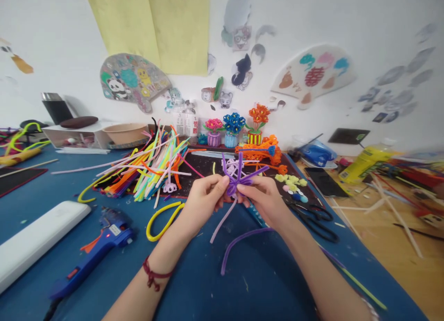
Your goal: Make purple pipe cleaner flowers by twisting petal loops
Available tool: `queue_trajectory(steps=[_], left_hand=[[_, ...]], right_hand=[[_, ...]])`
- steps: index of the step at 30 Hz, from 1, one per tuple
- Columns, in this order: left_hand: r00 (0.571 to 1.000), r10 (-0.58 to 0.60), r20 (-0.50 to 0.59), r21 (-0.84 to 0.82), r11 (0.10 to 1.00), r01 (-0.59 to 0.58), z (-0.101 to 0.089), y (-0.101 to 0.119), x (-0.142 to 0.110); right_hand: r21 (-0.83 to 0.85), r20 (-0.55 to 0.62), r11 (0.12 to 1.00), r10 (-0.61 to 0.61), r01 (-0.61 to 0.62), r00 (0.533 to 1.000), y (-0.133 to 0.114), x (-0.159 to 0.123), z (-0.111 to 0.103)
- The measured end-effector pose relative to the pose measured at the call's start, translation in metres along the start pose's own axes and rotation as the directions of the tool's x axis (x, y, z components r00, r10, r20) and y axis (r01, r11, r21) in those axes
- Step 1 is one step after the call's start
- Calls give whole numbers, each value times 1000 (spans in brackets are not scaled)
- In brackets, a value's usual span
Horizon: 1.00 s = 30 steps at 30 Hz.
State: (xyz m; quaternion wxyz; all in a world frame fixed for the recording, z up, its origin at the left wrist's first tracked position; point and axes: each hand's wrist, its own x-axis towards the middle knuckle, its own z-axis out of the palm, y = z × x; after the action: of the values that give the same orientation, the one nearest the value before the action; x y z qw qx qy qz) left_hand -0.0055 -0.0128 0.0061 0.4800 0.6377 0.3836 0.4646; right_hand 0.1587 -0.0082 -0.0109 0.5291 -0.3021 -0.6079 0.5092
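Observation:
A purple pipe-cleaner flower (233, 186) is pinched between my two hands over the blue table mat. Its loose purple ends fan upward and to the right, and a paler lilac stem (224, 223) hangs down from it. My left hand (211, 191) grips the flower's left side between thumb and fingers. On its right side, my right hand (262, 196) does the same. A loose purple pipe cleaner (239, 241) lies curved on the mat below. A bent yellow pipe cleaner (150, 226) rests beside my left forearm.
At left lie a blue glue gun (100, 251) and a long white case (38, 242). Many coloured pipe cleaners (152, 163) are heaped behind. Black scissors (317, 219) and a phone (326, 182) lie at right. Small potted pipe-cleaner flowers (233, 129) stand along the wall.

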Motion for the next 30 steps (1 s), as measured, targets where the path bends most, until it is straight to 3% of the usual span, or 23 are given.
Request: queue_trajectory(steps=[4, 7, 12, 17, 22, 25, 27, 30], left_hand=[[999, -29, 31, -29, 999, 30, 3, 2, -1], [999, -27, 28, -18, 999, 28, 4, 1, -1], [982, 156, -107, 261, 957, -123, 4, -2, -1], [913, 397, -95, 588, 762, -270, 7, -6, -5], [818, 560, 133, 756, 477, -449, 6, -14, -8], [789, 572, 222, 801, 354, -483, 4, -15, -8], [787, 588, 188, 816, 352, -458, 3, -12, -8], [817, 577, -14, 788, 509, -346, 1, -4, -7]], right_hand=[[-15, -60, 1000, -24, 23, 998, 1, 0, 0], [-120, -110, 991, -67, 53, 992, 0, 0, 1], [-319, -189, 945, -137, 72, 972, -4, -1, 4], [-254, -225, 967, -91, 31, 970, -1, 0, 7], [6, -193, 1000, 28, -28, 981, 5, 1, 8], [-16, -186, 998, 59, -63, 981, 3, 2, 5], [-83, -178, 995, 47, -63, 983, 1, 3, 3], [-159, -91, 986, 43, -58, 995, -3, 2, 0]])
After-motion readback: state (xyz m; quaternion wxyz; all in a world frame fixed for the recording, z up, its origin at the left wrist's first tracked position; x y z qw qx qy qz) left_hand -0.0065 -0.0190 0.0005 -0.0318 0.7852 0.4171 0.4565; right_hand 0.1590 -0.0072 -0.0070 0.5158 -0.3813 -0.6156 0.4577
